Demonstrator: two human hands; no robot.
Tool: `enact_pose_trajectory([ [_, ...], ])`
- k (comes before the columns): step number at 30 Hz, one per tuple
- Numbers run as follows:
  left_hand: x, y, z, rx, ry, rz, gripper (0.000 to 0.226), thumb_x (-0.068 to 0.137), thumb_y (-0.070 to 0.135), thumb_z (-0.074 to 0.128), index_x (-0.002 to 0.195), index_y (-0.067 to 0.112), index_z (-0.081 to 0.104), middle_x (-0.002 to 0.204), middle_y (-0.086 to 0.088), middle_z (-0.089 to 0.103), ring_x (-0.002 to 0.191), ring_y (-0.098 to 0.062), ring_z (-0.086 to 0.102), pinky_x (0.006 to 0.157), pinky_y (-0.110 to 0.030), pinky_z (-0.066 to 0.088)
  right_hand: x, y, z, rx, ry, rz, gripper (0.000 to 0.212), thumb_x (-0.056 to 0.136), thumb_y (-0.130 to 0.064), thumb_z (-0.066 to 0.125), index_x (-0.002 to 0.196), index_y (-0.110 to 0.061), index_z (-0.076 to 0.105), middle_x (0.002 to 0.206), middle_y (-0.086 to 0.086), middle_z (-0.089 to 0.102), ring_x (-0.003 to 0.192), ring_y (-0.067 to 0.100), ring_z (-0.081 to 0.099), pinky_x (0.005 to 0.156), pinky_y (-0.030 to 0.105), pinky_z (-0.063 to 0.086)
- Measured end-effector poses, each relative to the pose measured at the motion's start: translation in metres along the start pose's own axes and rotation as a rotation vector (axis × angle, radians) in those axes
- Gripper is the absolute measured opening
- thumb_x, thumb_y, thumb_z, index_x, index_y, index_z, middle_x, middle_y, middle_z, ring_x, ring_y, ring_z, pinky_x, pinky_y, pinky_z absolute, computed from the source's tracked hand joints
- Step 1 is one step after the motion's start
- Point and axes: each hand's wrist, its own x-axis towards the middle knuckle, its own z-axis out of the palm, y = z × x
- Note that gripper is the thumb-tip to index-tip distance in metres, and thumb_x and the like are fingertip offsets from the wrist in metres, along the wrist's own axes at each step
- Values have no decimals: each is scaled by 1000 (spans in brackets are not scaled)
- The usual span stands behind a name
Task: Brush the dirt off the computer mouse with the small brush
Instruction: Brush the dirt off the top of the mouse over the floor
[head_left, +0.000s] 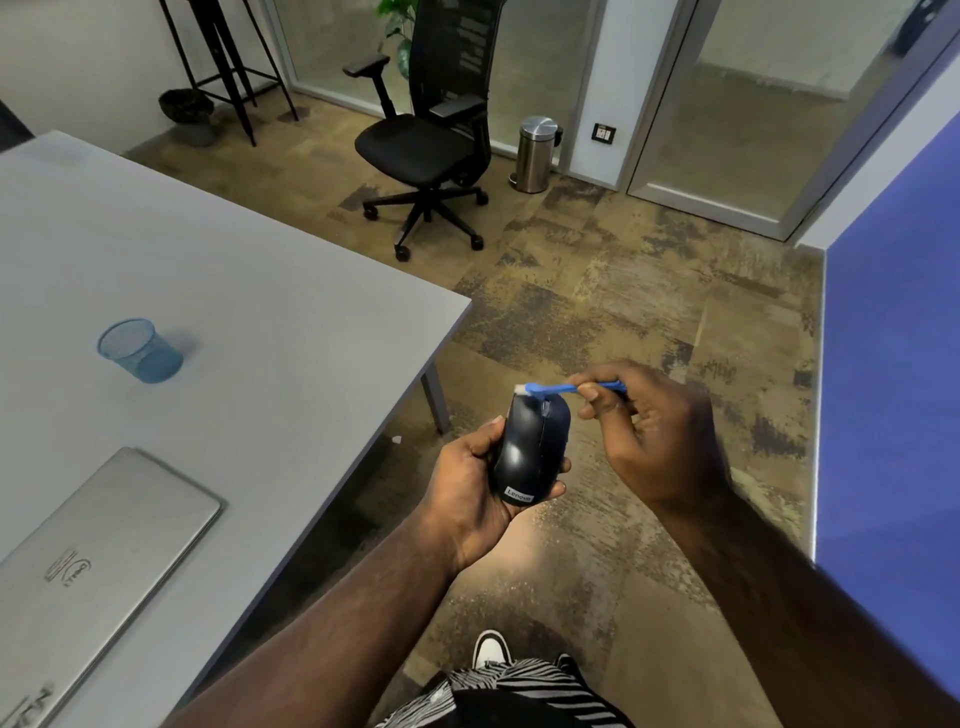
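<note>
A dark blue computer mouse (530, 449) with a maker's label at its near end rests in my left hand (467, 486), held over the floor to the right of the table. My right hand (660, 431) pinches a small blue brush (571, 388) by its thin handle. The brush lies level, pointing left. Its white bristle tip touches the far left front corner of the mouse, beside the scroll wheel. Both hands are off the table.
A grey table (218, 291) fills the left, with a closed silver laptop (98, 566) near me and a blue mesh cup (140, 351) farther off. A black office chair (431, 140) and a steel bin (535, 153) stand beyond. A blue partition (893, 395) is at right.
</note>
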Motion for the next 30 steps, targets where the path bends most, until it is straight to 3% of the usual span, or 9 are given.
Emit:
enact_pose_trajectory([
  [3, -1, -1, 2, 14, -7, -1, 44, 96, 30, 40, 129, 4, 57, 116, -25, 65, 88, -37, 67, 68, -40, 58, 3, 0, -2, -33, 10, 38, 14, 94, -16, 59, 99, -11, 71, 80, 1, 72, 69, 18, 71, 56, 39, 55],
  [7, -1, -3, 0, 31, 9, 6, 44, 97, 28, 39, 133, 6, 52, 116, -24, 65, 87, -36, 67, 69, -40, 57, 2, -7, -8, 53, -117, -46, 8, 92, -16, 61, 95, -19, 68, 76, -5, 71, 68, 9, 68, 56, 35, 54],
  [12, 0, -3, 2, 11, 15, 6, 44, 97, 28, 41, 131, 4, 53, 110, -23, 67, 88, -36, 68, 70, -41, 57, 1, -9, -10, -23, -54, -47, 13, 92, -12, 60, 95, -7, 72, 79, 0, 72, 69, 16, 69, 55, 36, 55],
  [16, 2, -1, -1, -16, 8, -15, 47, 98, 32, 38, 131, 5, 55, 120, -21, 65, 93, -31, 66, 84, -45, 53, -12, -22, -9, 12, -267, -217, 15, 89, -13, 61, 93, -6, 73, 82, 3, 73, 69, 16, 66, 59, 31, 53],
  [19, 4, 1, -4, -62, -7, -47, 49, 99, 35, 36, 128, 1, 58, 116, -20, 65, 87, -30, 67, 69, -37, 57, -20, -24, -9, -15, -368, -299, 7, 83, -6, 70, 89, -6, 74, 80, 1, 73, 67, 18, 66, 58, 31, 52],
  [20, 4, 2, -4, -74, -12, -49, 49, 100, 35, 36, 125, 0, 59, 115, -22, 65, 88, -31, 68, 71, -39, 57, -21, -22, -10, -25, -371, -304, 7, 82, -6, 71, 88, -6, 75, 80, 1, 73, 67, 18, 67, 58, 31, 52],
  [24, 5, 9, -5, -127, -16, -14, 49, 99, 33, 36, 126, -1, 58, 125, -28, 60, 98, -34, 65, 91, -47, 50, -21, -10, -22, -70, -271, -247, 13, 87, -11, 62, 87, -6, 74, 80, 3, 73, 68, 15, 66, 59, 30, 54],
  [27, 6, 11, -5, -179, -21, -30, 50, 99, 33, 35, 133, 0, 52, 133, -29, 55, 108, -38, 59, 90, -49, 51, -17, -2, -28, -115, -129, -198, 18, 90, -13, 59, 91, -3, 73, 83, 5, 74, 70, 16, 68, 60, 32, 55],
  [30, 7, 10, -3, -178, -24, -52, 53, 100, 35, 34, 132, -4, 51, 125, -33, 57, 101, -40, 61, 87, -48, 54, -15, 0, -26, -90, -79, -205, 19, 91, -12, 58, 94, -1, 73, 85, 7, 74, 72, 21, 70, 58, 36, 56],
])
